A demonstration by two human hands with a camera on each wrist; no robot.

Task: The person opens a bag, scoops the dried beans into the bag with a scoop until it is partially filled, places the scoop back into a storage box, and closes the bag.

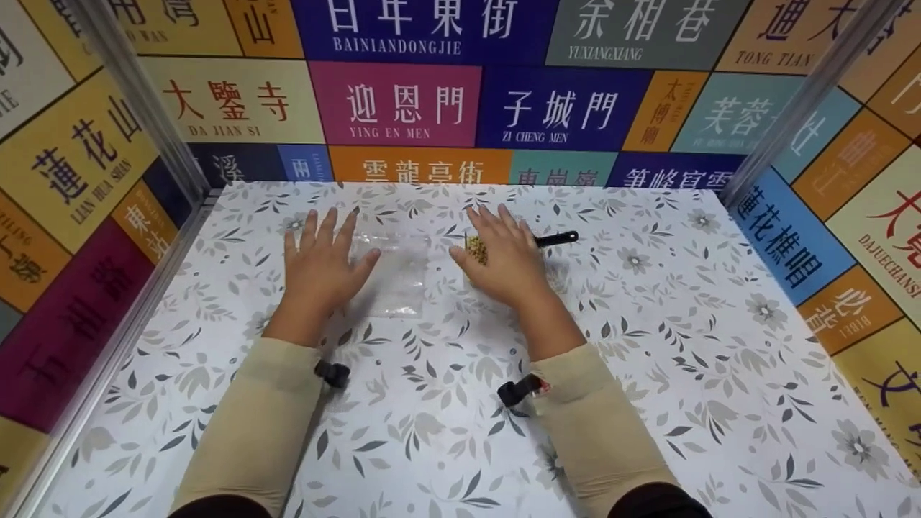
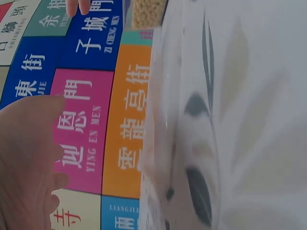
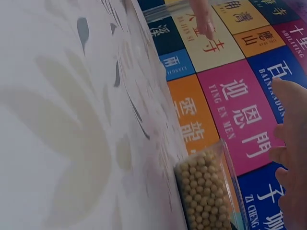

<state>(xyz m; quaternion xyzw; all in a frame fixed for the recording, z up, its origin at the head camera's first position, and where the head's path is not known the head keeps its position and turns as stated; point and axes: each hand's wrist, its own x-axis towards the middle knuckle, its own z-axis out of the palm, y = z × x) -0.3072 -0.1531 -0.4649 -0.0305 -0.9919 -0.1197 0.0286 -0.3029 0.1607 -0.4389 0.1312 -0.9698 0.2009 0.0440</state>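
Note:
In the head view, my left hand (image 1: 320, 266) is held with its fingers spread and straight, palm down, beside a flat clear plastic bag (image 1: 399, 280) and overlapping its left edge. Nothing is in its grasp. Also spread and bare of any hold, my right hand (image 1: 507, 262) is over a clear box of soybeans (image 1: 476, 249). Past its fingers, to the right, a black handle (image 1: 560, 238) sticks out; the rest of that tool is hidden. The right wrist view shows the soybeans (image 3: 204, 191) close up, the right hand (image 3: 293, 153) raised apart from the box.
A white tablecloth (image 1: 446, 446) with grey leaves and flowers covers the table. Panels with Chinese place names (image 1: 396, 106) stand behind it and at both sides. Metal posts (image 1: 155, 122) rise at the back corners.

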